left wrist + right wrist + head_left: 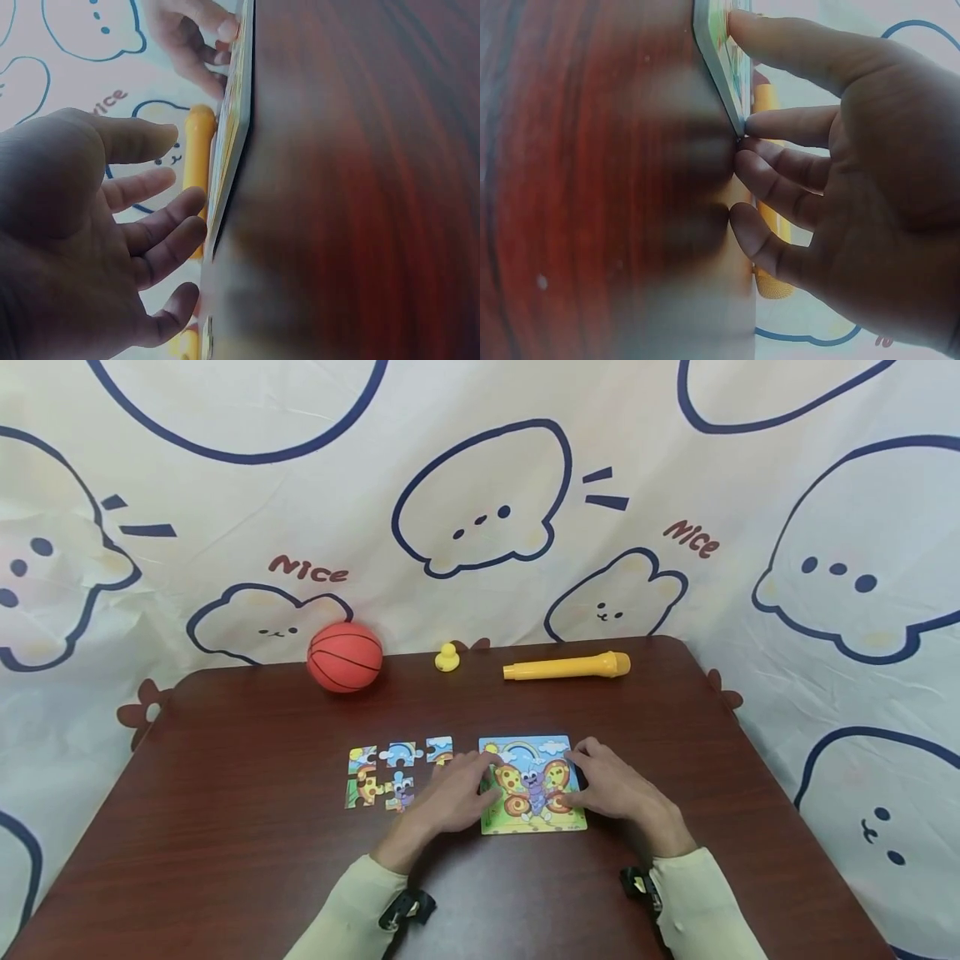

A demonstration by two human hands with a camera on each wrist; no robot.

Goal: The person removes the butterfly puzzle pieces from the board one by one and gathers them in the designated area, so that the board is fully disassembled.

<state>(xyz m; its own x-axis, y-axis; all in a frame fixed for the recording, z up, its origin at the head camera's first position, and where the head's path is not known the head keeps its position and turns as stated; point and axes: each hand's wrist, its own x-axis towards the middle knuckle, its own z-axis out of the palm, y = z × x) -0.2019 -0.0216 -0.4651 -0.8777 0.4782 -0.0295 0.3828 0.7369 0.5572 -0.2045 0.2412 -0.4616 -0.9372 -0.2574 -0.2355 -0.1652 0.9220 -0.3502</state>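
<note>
A square butterfly puzzle board (pixel 534 789) lies flat on the table between both hands. At its left edge is my left hand (pixel 453 789), fingers spread and relaxed; the left wrist view shows its palm and fingertips (pixel 165 180) with nothing held. My right hand (pixel 611 783) is at the opposite edge. In the right wrist view its thumb (pixel 780 41) rests on the board's face, the index fingertip is right at the edge, and the other fingers bend loosely down to the tabletop. Several loose jigsaw pieces (pixel 400 754) lie left of the left hand, partly behind it.
Along the back of the dark brown table (pixel 247 827) are a red basketball (pixel 345 657), a yellow rubber duck (pixel 447 657) and a yellow toy microphone (pixel 566 667). A cartoon-printed cloth (pixel 480 602) hangs behind and around the table.
</note>
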